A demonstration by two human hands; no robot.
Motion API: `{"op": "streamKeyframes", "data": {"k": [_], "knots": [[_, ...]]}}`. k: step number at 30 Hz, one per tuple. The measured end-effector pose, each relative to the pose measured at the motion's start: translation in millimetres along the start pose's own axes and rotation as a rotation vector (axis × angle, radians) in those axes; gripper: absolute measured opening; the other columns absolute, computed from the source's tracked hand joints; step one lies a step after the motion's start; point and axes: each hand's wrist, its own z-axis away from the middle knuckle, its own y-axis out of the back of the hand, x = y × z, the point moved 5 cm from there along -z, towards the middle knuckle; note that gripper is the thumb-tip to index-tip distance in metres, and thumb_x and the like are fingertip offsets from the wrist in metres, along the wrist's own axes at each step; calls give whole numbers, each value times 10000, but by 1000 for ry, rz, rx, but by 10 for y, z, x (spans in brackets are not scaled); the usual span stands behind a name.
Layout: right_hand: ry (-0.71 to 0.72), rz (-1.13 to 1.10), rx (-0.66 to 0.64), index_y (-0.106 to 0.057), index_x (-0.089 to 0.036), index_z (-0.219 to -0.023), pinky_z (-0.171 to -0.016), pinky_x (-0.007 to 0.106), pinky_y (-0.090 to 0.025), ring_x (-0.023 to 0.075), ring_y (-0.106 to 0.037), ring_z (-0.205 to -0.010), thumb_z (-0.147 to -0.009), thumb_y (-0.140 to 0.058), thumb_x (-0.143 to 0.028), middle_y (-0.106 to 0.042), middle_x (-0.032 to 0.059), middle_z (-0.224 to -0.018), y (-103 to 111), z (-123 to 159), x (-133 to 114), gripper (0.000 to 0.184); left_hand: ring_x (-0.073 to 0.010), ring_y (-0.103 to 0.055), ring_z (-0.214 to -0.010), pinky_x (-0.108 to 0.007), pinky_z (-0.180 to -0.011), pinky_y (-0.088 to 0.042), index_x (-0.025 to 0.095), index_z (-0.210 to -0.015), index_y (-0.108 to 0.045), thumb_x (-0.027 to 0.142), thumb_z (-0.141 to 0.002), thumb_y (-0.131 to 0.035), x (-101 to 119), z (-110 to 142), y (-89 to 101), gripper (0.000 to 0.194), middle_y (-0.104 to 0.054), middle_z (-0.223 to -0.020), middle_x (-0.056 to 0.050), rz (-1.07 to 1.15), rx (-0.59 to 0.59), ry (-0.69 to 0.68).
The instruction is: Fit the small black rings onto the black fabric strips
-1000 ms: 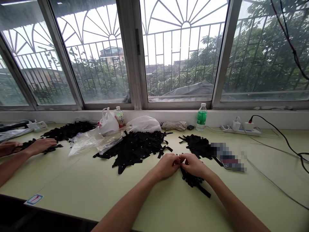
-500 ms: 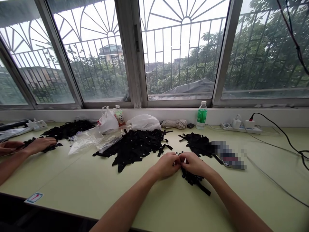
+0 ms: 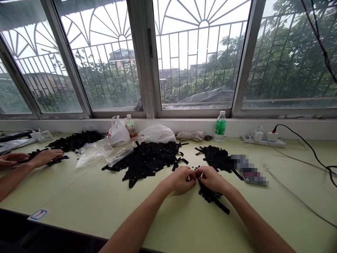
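My left hand [image 3: 181,179] and my right hand [image 3: 210,178] meet above the table, thumbs and fingers pinched together with the tips nearly touching. A bit of black fabric strip [image 3: 198,178] shows at my right fingertips; whatever the left fingers pinch is hidden. Below my right hand lies a small heap of round black buttons [image 3: 207,196], with a loose black strip [image 3: 222,206] sticking out toward me. Several small dark round pieces [image 3: 195,167] sit just beyond my fingertips. Farther off to the right is a pile of black strips [image 3: 217,157].
A larger pile of black strips [image 3: 152,160] spreads left of my hands, beside clear plastic bags [image 3: 97,153]. A co-worker's hands [image 3: 43,159] are at the far left. Bottles, a green-labelled one [image 3: 220,127] among them, a pixelated flat object [image 3: 250,172] and cables [image 3: 302,200] lie around.
My fingertips have shifted slightly against each other, the left ones drawing a little down from the right. The piles stay as they were.
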Motion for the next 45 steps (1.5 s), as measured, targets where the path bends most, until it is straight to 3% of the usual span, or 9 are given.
{"op": "streamKeyframes", "data": {"k": [8, 15, 32, 45], "knots": [[-43, -21, 85, -715, -172, -926, -682, 264, -448, 189, -613, -776, -690, -436, -80, -712, 65, -875, 35, -9, 52, 377, -125, -563, -695, -214, -644, -428, 176, -828, -688, 161, -704, -567, -6, 12, 93, 173, -625, -819, -26, 16, -63, 41], [-90, -40, 132, -701, -163, -993, -685, 269, -474, 194, -632, -784, -691, -444, -105, -717, 76, -891, 60, -19, 85, 401, -107, -531, -633, -203, -593, -412, 186, -778, -690, 254, -706, -617, 40, 37, 71, 123, -596, -753, -7, 28, -105, 31], [-100, -57, 135, -709, -165, -975, -729, 282, -487, 199, -646, -808, -681, -444, -94, -729, 82, -947, 56, -19, 73, 402, -102, -557, -652, -182, -599, -411, 175, -802, -667, 128, -730, -578, -4, 20, -19, 123, -629, -707, 14, 42, -115, -40], [-39, -92, 37, -723, -204, -949, -632, 246, -463, 179, -637, -720, -703, -457, -104, -731, 33, -789, -20, -14, 44, 377, -110, -543, -605, -199, -597, -414, 181, -880, -674, 170, -730, -577, 75, 26, -35, 179, -618, -662, 15, 21, -93, -41]]}}
